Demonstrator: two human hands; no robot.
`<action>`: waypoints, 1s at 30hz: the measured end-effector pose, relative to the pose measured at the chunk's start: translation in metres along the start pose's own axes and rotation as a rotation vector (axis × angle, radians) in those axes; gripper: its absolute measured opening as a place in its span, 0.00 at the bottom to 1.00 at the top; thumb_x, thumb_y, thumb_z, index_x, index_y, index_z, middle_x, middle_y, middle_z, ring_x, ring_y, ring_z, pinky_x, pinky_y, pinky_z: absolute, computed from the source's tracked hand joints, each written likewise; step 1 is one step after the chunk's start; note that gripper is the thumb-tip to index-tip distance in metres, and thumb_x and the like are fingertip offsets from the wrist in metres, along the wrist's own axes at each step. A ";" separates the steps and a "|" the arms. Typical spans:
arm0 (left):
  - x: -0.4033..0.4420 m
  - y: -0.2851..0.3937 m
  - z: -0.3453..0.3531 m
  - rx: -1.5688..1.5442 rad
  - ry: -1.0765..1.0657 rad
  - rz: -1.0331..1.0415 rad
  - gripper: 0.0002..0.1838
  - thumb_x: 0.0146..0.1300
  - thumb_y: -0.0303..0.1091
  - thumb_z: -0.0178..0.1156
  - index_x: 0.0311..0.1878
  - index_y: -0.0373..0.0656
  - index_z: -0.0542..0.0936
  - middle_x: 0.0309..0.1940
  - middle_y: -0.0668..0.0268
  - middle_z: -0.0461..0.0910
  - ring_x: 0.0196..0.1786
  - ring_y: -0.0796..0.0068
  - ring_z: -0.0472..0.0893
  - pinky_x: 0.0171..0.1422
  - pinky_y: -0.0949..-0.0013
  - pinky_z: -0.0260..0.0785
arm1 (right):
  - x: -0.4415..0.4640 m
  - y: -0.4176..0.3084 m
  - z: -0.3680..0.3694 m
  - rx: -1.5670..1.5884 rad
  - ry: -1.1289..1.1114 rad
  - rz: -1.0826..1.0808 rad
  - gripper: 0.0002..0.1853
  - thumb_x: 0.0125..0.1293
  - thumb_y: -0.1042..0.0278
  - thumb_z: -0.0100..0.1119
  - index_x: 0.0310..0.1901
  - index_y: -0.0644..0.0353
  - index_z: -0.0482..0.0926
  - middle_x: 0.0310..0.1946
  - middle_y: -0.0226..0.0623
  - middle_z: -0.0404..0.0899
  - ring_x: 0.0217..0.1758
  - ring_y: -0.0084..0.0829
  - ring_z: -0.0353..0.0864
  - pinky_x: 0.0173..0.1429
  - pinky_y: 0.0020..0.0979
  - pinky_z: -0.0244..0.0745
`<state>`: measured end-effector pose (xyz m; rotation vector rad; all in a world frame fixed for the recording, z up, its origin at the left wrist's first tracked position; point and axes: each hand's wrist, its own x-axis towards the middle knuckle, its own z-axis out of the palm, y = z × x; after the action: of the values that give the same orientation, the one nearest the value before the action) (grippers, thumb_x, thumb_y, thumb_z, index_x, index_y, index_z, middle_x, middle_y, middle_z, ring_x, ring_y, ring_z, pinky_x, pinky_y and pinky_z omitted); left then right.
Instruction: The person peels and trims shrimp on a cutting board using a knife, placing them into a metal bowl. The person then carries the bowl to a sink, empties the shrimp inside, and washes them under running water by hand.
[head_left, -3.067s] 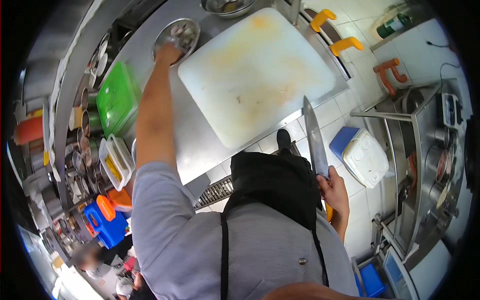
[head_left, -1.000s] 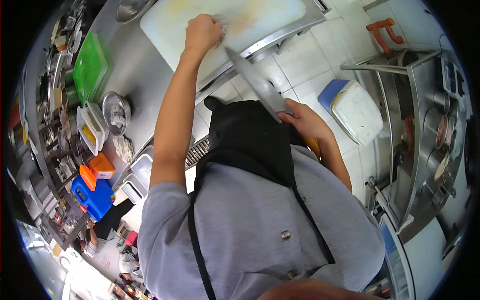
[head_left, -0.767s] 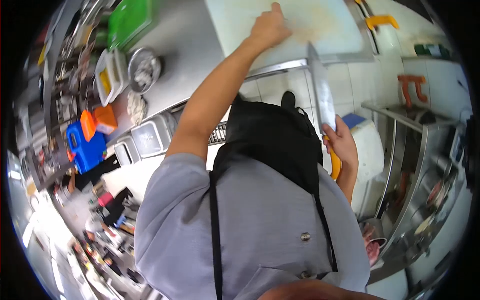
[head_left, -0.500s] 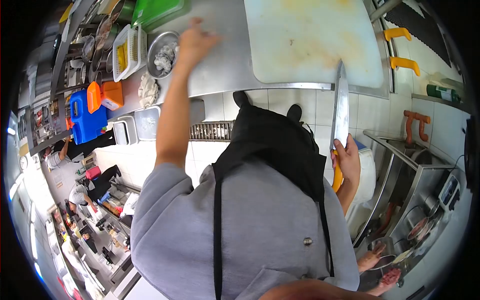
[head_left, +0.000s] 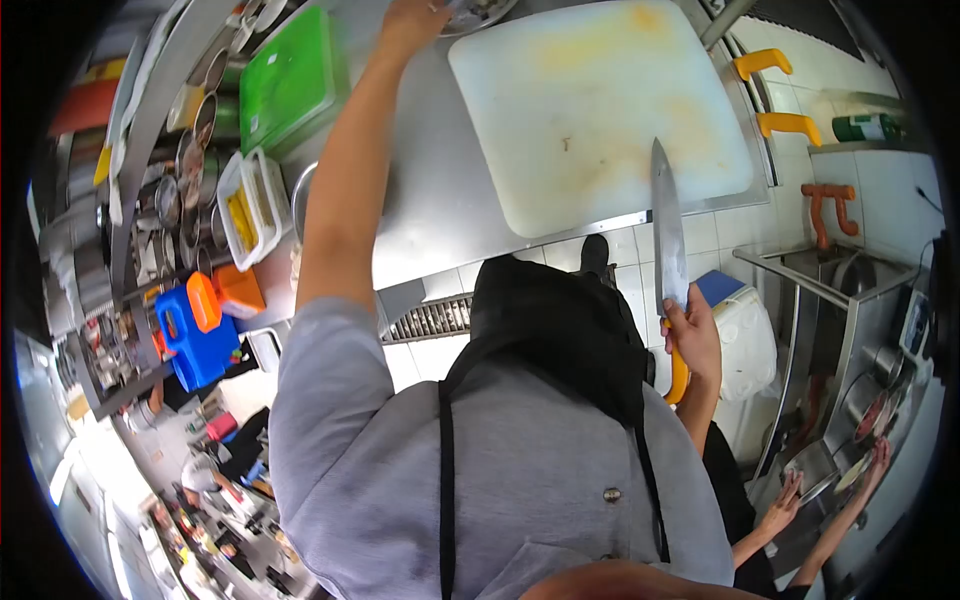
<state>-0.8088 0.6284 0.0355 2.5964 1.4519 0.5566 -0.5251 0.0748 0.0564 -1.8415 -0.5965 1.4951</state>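
At the top edge of the head view, my left hand (head_left: 412,24) reaches far over the steel counter, its fingers closed at the left rim of a metal bowl (head_left: 478,16). The frame cuts off part of that bowl and hand. My right hand (head_left: 692,335) is wrapped round the yellow handle of a large kitchen knife (head_left: 668,235). The blade points away from me, its tip over the near right part of a stained white cutting board (head_left: 600,120). Behind my left forearm, another metal bowl (head_left: 300,200) is mostly hidden.
Left on the counter (head_left: 425,200) are a green-lidded container (head_left: 290,80) and a white basket (head_left: 240,215) with yellow items. Blue (head_left: 195,335) and orange (head_left: 240,292) jugs stand nearer. Yellow handles (head_left: 790,127) stick out at right. Another person's hands (head_left: 785,510) work at lower right.
My left hand has moved away and right, from above the bowl with white contents to the metal bowl at the top. The view has shifted. My right hand keeps the knife.
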 end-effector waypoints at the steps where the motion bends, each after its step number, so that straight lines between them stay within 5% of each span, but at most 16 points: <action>1: 0.026 -0.009 0.030 0.014 0.051 0.025 0.33 0.58 0.39 0.63 0.63 0.29 0.67 0.39 0.42 0.84 0.46 0.46 0.85 0.52 0.52 0.78 | -0.005 0.005 0.005 0.010 0.054 -0.004 0.06 0.73 0.69 0.55 0.41 0.60 0.70 0.18 0.29 0.71 0.13 0.17 0.67 0.18 0.22 0.62; 2: 0.051 -0.018 0.059 0.029 0.102 0.049 0.38 0.57 0.36 0.63 0.66 0.25 0.61 0.38 0.40 0.84 0.45 0.44 0.84 0.52 0.51 0.78 | -0.011 0.007 0.008 0.044 0.068 0.017 0.06 0.73 0.69 0.55 0.41 0.59 0.69 0.17 0.29 0.71 0.13 0.17 0.67 0.18 0.23 0.62; 4: 0.086 -0.003 0.077 0.101 -0.098 -0.367 0.26 0.60 0.49 0.62 0.51 0.35 0.84 0.48 0.46 0.85 0.53 0.50 0.84 0.57 0.57 0.75 | -0.027 0.005 0.012 0.067 0.060 0.080 0.06 0.74 0.68 0.55 0.43 0.59 0.69 0.21 0.28 0.71 0.16 0.17 0.68 0.18 0.21 0.64; 7: 0.100 0.009 0.104 0.170 -0.090 -0.440 0.24 0.54 0.51 0.68 0.47 0.41 0.87 0.50 0.49 0.85 0.53 0.51 0.84 0.58 0.56 0.75 | -0.045 0.024 0.018 0.153 0.110 0.070 0.07 0.75 0.67 0.55 0.45 0.59 0.69 0.21 0.28 0.71 0.16 0.16 0.68 0.20 0.20 0.65; 10: 0.093 0.032 0.091 -0.145 -0.090 -0.512 0.27 0.48 0.47 0.73 0.46 0.36 0.86 0.52 0.50 0.84 0.55 0.54 0.84 0.60 0.59 0.75 | -0.056 0.030 0.019 0.168 0.119 0.060 0.07 0.74 0.67 0.55 0.44 0.59 0.69 0.20 0.27 0.73 0.15 0.16 0.68 0.20 0.20 0.63; 15: 0.097 0.008 0.117 -0.645 -0.417 -0.772 0.26 0.43 0.33 0.76 0.45 0.25 0.84 0.47 0.52 0.85 0.50 0.64 0.84 0.54 0.63 0.75 | -0.045 0.022 0.004 0.105 0.127 0.016 0.08 0.74 0.70 0.56 0.40 0.61 0.67 0.19 0.30 0.74 0.15 0.18 0.70 0.19 0.23 0.65; 18: 0.102 -0.002 0.134 -0.510 -0.312 -0.688 0.27 0.43 0.35 0.77 0.45 0.25 0.84 0.46 0.51 0.85 0.50 0.63 0.84 0.53 0.62 0.76 | -0.038 0.016 -0.005 0.056 0.122 -0.014 0.08 0.73 0.70 0.55 0.40 0.62 0.67 0.19 0.31 0.74 0.14 0.18 0.70 0.18 0.24 0.64; 21: 0.081 0.044 0.079 -0.496 -0.251 -0.617 0.27 0.44 0.38 0.77 0.45 0.27 0.85 0.47 0.50 0.86 0.51 0.63 0.85 0.54 0.63 0.75 | -0.032 0.016 -0.011 0.045 0.115 -0.027 0.08 0.73 0.70 0.55 0.40 0.61 0.67 0.19 0.30 0.74 0.14 0.18 0.70 0.18 0.24 0.64; 23: 0.088 0.047 0.063 -0.007 -0.173 -0.290 0.25 0.47 0.41 0.76 0.46 0.33 0.86 0.43 0.52 0.87 0.47 0.64 0.86 0.54 0.65 0.75 | -0.033 0.013 -0.014 0.073 0.104 -0.028 0.08 0.73 0.69 0.56 0.41 0.61 0.68 0.19 0.30 0.74 0.15 0.18 0.70 0.19 0.25 0.64; 29: -0.004 0.165 0.001 -0.443 0.011 -0.298 0.20 0.50 0.39 0.74 0.46 0.39 0.87 0.38 0.55 0.87 0.42 0.63 0.85 0.51 0.64 0.76 | -0.019 0.005 -0.019 0.055 0.073 -0.042 0.08 0.72 0.68 0.55 0.40 0.62 0.68 0.19 0.31 0.74 0.15 0.19 0.70 0.20 0.25 0.66; 30: -0.022 0.182 0.008 -0.444 0.028 -0.122 0.18 0.51 0.37 0.73 0.44 0.39 0.87 0.37 0.56 0.86 0.40 0.62 0.85 0.50 0.63 0.76 | -0.013 0.006 -0.021 0.068 0.048 -0.058 0.08 0.72 0.68 0.55 0.41 0.62 0.69 0.20 0.31 0.74 0.15 0.20 0.71 0.20 0.25 0.66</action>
<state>-0.6704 0.5133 0.0724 2.1511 1.3032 0.7974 -0.5079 0.0566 0.0629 -1.7880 -0.5645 1.4124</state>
